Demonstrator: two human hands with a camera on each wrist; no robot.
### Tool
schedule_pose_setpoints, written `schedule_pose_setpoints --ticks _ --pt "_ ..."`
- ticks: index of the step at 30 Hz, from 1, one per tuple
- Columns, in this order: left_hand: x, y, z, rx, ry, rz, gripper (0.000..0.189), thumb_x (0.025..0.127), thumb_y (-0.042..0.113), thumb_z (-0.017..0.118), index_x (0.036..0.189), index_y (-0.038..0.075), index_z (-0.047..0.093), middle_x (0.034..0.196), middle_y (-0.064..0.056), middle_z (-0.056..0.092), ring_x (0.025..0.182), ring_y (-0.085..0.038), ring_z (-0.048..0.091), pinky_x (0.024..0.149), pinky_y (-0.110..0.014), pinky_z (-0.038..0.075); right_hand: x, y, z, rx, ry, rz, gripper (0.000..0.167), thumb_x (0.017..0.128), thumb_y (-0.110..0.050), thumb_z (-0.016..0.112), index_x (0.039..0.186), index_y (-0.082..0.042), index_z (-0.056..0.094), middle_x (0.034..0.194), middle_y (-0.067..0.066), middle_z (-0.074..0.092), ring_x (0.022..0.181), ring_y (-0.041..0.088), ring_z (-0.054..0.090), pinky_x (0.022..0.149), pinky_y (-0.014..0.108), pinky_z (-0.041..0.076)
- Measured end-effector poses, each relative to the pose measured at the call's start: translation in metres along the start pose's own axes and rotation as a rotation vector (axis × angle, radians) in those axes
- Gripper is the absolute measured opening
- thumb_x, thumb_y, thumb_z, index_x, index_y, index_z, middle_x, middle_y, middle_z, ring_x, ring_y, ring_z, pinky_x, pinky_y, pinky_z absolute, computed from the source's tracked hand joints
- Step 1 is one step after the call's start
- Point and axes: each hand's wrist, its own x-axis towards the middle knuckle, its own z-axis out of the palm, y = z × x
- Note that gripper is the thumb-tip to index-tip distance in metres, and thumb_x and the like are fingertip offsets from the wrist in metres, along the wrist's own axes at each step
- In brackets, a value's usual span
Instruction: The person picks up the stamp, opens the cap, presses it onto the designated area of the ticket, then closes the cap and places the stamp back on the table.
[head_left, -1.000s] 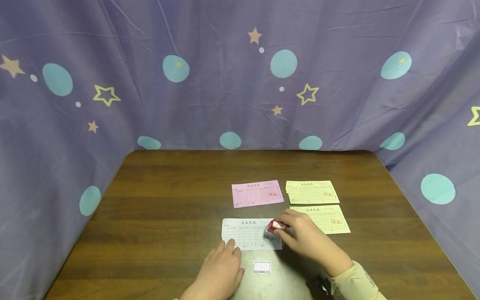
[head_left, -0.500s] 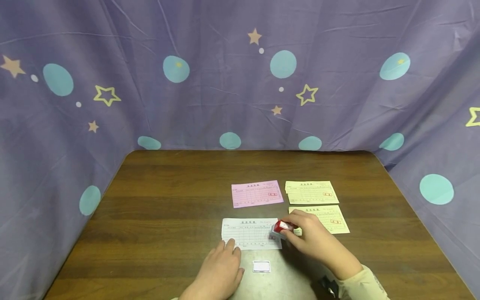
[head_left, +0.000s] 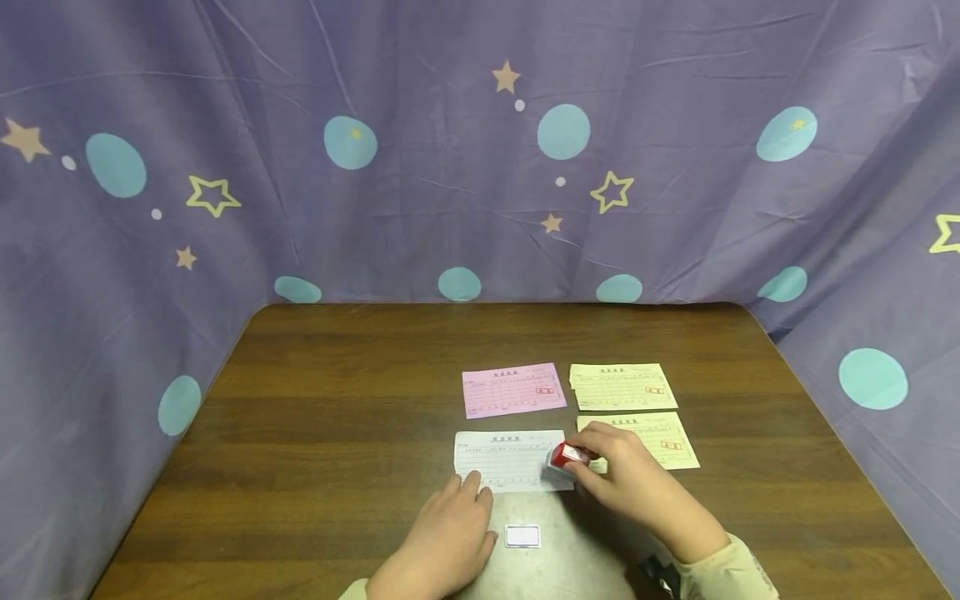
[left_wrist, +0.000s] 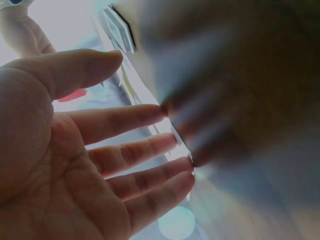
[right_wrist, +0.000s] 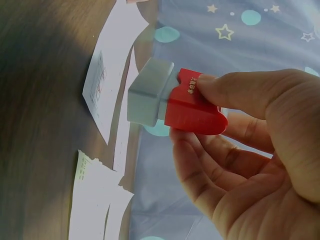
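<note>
My right hand [head_left: 626, 475] pinches a self-inking stamp [right_wrist: 192, 102] between thumb and fingers. It has a red grip and a pale grey base. In the right wrist view the base is raised off the papers. From the head view, the stamp covers the right end of a white receipt slip [head_left: 498, 462]. The left hand [head_left: 450, 525] lies with fingers extended, fingertips on the slip's lower left edge. A red mark [right_wrist: 101, 80] shows on the white slip in the right wrist view. Just below the slip lies a small white rectangular piece [head_left: 522, 536] with a dark border.
Behind the white slip lies a pink slip [head_left: 510, 400] with a red stamped box. To the right are two yellow slips, an upper one [head_left: 615, 400] and a lower one [head_left: 660, 429], each with a red box. A purple curtain [head_left: 412, 225] surrounds the wooden table [head_left: 300, 433].
The stamp has come off the white slip and shifted right, uncovering a mark there. Afterwards the left hand and the slip have slid slightly right and away from the person.
</note>
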Motion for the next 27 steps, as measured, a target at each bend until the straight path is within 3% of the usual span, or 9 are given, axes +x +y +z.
schedule_pose_setpoints --ticks 15,27 --pt "0.014 0.000 -0.001 0.004 -0.021 -0.012 0.043 0.085 0.029 0.079 0.113 -0.003 0.070 0.114 -0.017 0.062 0.097 -0.030 0.057 0.079 -0.045 0.053 -0.002 0.002 -0.003 -0.007 -0.001 0.005 0.023 0.074 0.004 0.083 0.093 -0.007 0.073 0.084 -0.009 0.063 0.074 0.004 0.058 0.065 0.026 0.053" --pt "0.017 -0.001 0.002 0.000 -0.029 -0.026 0.046 0.085 0.030 0.079 0.116 -0.003 0.069 0.117 -0.017 0.061 0.105 -0.033 0.058 0.086 -0.050 0.052 -0.004 0.003 -0.005 -0.007 0.003 0.004 0.024 0.074 0.005 0.082 0.094 -0.006 0.073 0.084 -0.009 0.063 0.074 0.003 0.058 0.066 0.025 0.053"
